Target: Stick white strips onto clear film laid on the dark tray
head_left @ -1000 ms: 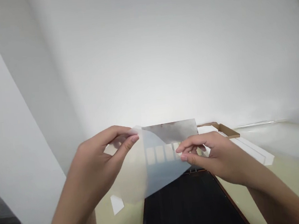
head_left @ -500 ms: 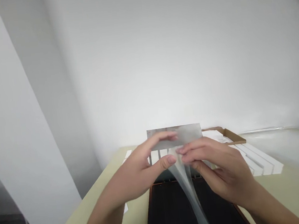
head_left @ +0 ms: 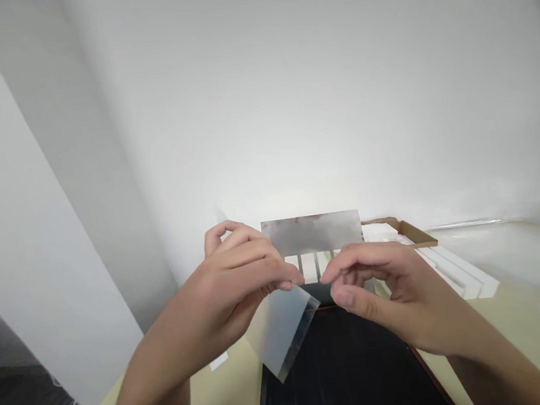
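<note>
While left hand (head_left: 230, 278) pinches film (head_left: 282, 334), right hand (head_left: 387, 293) curls; cream table (head_left: 533, 328) meets white wall (head_left: 287, 96).

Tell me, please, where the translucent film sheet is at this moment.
In the head view, the translucent film sheet hangs from the left hand near the centre, just left of the right hand and above the upper left corner of the dark panel.

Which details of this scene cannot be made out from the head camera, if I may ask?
All in the head view:
The clear film's upper end: hidden by the left hand.
The lower part of the pale strips and grey sheet: hidden by both hands, including the right hand.
The black tray's near end: cut off by the bottom edge.
The brown cardboard piece's left part: hidden behind the grey sheet.
</note>
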A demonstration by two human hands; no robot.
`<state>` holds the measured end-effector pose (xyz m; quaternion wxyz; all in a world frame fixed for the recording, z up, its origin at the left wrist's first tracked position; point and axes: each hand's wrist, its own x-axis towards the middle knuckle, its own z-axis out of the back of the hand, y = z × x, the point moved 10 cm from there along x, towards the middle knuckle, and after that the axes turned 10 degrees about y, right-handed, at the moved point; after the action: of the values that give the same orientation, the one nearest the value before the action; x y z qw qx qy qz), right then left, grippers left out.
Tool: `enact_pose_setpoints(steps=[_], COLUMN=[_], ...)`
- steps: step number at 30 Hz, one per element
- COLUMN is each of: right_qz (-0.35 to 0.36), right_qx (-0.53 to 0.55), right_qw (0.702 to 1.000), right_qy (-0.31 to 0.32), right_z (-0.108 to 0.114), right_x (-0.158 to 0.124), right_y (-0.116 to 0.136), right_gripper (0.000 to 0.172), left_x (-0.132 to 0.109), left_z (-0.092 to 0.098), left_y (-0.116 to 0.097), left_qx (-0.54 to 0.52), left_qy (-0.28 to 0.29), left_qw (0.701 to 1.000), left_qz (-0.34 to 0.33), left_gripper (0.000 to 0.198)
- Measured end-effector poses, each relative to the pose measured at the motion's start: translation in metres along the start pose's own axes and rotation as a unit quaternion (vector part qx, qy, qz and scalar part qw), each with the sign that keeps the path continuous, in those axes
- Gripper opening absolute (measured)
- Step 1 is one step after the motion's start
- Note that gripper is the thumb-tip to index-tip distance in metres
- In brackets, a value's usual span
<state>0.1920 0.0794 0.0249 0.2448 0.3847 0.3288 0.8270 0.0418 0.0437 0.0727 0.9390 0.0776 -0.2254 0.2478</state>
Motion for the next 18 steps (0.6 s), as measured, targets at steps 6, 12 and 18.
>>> enact_pose_setpoints(steps=[6,12,18], right_qz=[-0.031,-0.097,-0.099], right_qx=[0.014,0.104,0.003], right_qw=[0.999,0.989,0.993], right_qy=[0.02,0.049,-0.07], right_z=[-0.013,0.001,0.066], right_x=[0.003,-0.002,-0.015], right_y=[-0.005,-0.029,-0.044], right_gripper=[0.015,0.028,0.039], left_x=[0.003,0.024,0.028], left_z=[-0.005,-0.04,-0.061], left_y=[-0.006,0.008,0.003], left_qx=[0.047,-0.089,-0.218], left_qy=[0.007,-0.033,-0.163], left_qw=[0.999,0.99,0.947], left_qz=[0.008,0.106,0.171], left_gripper=[0.025,0.016,0.03])
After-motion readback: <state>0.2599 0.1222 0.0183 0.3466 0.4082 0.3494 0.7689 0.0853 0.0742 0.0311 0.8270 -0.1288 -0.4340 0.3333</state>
